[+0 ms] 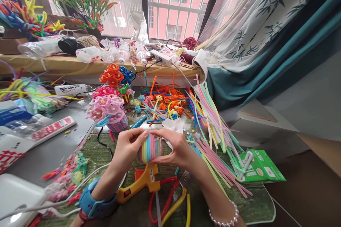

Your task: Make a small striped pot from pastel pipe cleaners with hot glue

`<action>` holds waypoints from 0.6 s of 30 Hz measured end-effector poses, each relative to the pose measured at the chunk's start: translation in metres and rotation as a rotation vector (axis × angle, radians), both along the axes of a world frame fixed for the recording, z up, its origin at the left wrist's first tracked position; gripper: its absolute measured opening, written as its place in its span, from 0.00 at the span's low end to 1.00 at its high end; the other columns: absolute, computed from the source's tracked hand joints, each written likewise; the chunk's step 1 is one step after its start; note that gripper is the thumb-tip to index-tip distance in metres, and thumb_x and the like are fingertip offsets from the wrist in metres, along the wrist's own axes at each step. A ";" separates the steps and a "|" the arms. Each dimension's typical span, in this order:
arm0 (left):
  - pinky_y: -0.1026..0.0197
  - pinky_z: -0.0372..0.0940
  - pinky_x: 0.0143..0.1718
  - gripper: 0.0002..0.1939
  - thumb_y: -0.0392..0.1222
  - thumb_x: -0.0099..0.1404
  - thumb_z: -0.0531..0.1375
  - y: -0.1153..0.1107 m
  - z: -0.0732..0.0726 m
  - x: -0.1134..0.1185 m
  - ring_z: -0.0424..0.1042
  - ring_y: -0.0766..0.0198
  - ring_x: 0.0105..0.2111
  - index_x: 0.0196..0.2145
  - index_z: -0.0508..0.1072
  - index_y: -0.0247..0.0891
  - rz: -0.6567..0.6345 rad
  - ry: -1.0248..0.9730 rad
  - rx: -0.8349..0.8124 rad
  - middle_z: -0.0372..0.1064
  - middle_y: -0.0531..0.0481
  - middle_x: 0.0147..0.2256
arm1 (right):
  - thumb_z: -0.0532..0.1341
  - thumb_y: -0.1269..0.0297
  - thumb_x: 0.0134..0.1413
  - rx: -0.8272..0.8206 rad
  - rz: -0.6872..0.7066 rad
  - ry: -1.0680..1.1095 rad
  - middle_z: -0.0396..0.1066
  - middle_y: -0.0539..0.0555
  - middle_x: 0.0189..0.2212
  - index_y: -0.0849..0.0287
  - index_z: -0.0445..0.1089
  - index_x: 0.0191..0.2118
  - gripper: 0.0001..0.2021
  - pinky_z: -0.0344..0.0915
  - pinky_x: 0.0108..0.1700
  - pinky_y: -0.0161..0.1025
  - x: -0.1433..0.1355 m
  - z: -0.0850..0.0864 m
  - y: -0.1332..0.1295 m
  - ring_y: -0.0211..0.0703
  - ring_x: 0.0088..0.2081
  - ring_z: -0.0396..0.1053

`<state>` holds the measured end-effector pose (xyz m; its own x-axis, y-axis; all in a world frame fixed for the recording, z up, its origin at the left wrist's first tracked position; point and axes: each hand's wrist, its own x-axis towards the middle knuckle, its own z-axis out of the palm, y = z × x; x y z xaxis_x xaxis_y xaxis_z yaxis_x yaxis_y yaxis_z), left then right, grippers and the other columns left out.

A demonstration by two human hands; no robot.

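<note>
Pastel pipe cleaners in blue, pink and yellow wrap round a small see-through plastic cup point(149, 149), which lies on its side between my hands. My left hand point(128, 145) closes on its left side, with thumb and fingertips pressed near the top. From the right, my right hand point(177, 149) grips it between the thumb below and the fingers above; bare plastic shows at that end. Just below the cup lies a yellow glue gun point(144, 184). Beside the gun are red handles point(166, 200) and yellow-handled scissors point(179, 204), partly overlapping.
Pots of pipe-cleaner flowers point(106, 110) stand left of centre. Loose pipe cleaners point(213, 131) spread at right, near a green packet point(262, 165). Orange flower pieces point(167, 95) lie behind. White cables point(87, 177) cross the left side; plastic bottles point(89, 54) line the sill.
</note>
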<state>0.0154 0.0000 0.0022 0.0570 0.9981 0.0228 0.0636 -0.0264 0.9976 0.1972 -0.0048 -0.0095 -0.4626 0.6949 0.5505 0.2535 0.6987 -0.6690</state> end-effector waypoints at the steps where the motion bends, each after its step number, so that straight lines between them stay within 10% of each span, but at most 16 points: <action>1: 0.69 0.57 0.22 0.13 0.48 0.52 0.67 0.000 0.000 0.000 0.61 0.69 0.23 0.24 0.77 0.32 -0.003 0.006 -0.002 0.69 0.52 0.22 | 0.73 0.60 0.44 0.015 -0.006 -0.005 0.73 0.62 0.51 0.59 0.65 0.57 0.33 0.69 0.54 0.45 0.000 -0.001 0.000 0.50 0.52 0.72; 18: 0.69 0.56 0.22 0.13 0.47 0.52 0.66 0.000 0.003 0.004 0.60 0.69 0.23 0.23 0.77 0.32 -0.004 0.042 0.015 0.67 0.53 0.21 | 0.71 0.66 0.46 0.047 -0.018 -0.090 0.73 0.61 0.51 0.59 0.64 0.58 0.32 0.69 0.54 0.44 0.003 0.000 -0.002 0.50 0.52 0.72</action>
<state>0.0189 0.0002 0.0056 0.0626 0.9974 0.0350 0.1058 -0.0415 0.9935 0.1999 -0.0064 -0.0095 -0.4992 0.6780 0.5396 0.3242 0.7237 -0.6093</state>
